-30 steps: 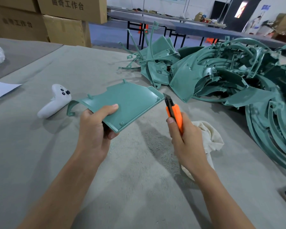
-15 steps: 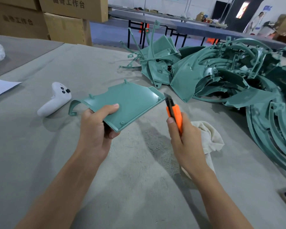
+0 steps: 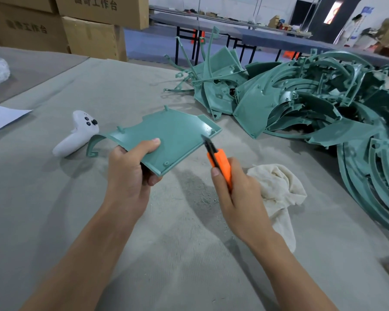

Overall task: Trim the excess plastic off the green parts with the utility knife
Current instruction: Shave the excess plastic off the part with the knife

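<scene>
Utility knife (image 3: 219, 162) at the edge of a green panel (image 3: 175, 135) held above the desk (image 3: 99, 232).
The left hand (image 3: 130, 173) grips the panel's near corner, thumb on top. The right hand (image 3: 236, 194) is wrapped round the orange knife, whose blade tip appears to meet the panel's right edge. With the panel unsupported, I judge a slip could send the blade toward the left fingers. More green parts (image 3: 301, 102) lie heaped beyond.

The utility knife (image 3: 218, 161), gripped in the right hand (image 3: 236, 198), has been tilted leftward and its blade brought onto the right edge of the green part (image 3: 175, 135). A second earlier it was held just beside the corner.
</scene>
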`<state>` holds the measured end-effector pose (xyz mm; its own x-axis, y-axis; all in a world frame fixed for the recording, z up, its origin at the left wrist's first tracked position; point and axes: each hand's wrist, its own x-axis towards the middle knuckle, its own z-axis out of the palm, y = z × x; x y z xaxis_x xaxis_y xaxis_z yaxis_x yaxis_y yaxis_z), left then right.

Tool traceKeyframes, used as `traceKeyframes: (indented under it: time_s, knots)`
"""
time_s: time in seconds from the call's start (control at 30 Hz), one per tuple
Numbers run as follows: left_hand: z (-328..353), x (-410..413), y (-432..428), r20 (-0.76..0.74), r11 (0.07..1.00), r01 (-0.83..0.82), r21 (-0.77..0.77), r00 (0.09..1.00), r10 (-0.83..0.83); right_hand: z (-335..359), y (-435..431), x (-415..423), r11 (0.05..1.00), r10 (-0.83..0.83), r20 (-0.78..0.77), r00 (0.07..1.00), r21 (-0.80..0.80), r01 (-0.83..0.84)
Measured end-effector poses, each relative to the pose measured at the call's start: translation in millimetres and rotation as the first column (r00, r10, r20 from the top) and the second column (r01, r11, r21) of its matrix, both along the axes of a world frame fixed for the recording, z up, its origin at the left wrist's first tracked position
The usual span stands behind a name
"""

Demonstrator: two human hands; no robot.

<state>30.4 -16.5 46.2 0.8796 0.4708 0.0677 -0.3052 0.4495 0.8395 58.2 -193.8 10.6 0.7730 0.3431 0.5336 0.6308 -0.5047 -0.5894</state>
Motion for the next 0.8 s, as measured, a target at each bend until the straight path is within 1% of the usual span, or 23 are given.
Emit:
traceKeyframes:
  time_s: [0.1,0.2,0.3,0.37,0.4,0.63,0.73,0.8]
  knots:
    - [0.4,0.0,1.6,0.01,1.0,-0.021,0.005,1.0,0.021,-2.7,8.2,-7.9,0.993,0.077,0.015,0.997,-0.086,-0.075]
    - [1.1,0.0,2.2,0.024,1.0,-0.008,0.005,1.0,0.007,-1.2,7.9,-6.2,0.992,0.097,0.029,0.995,-0.078,-0.095]
    - [0.6,0.4,1.8,0.025,1.0,0.012,0.007,1.0,-0.012,3.3,-1.7,4.7,0.999,-0.003,-0.002,1.0,0.033,0.003]
    - [0.3,0.3,0.3,0.025,1.0,0.025,0.012,0.999,-0.026,4.6,-7.5,9.3,0.996,-0.065,-0.032,0.997,0.064,0.067]
    - [0.0,0.3,-0.6,0.02,1.0,0.027,0.013,0.999,-0.027,4.5,-8.1,9.3,0.995,-0.069,-0.035,0.997,0.063,0.071]
    - [1.8,0.4,1.6,-0.004,0.999,-0.027,0.02,1.0,0.027,-2.1,10.5,-11.7,0.984,0.147,0.008,0.989,-0.104,-0.146]
    - [2.7,-0.5,1.4,0.003,1.0,-0.018,0.018,1.0,0.018,-1.2,10.1,-14.1,0.979,0.195,0.013,0.981,-0.062,-0.193]
    - [2.3,-0.6,1.3,0.008,1.0,0.007,0.017,1.0,-0.007,0.5,7.6,-9.3,0.988,0.155,0.016,0.988,0.01,-0.156]
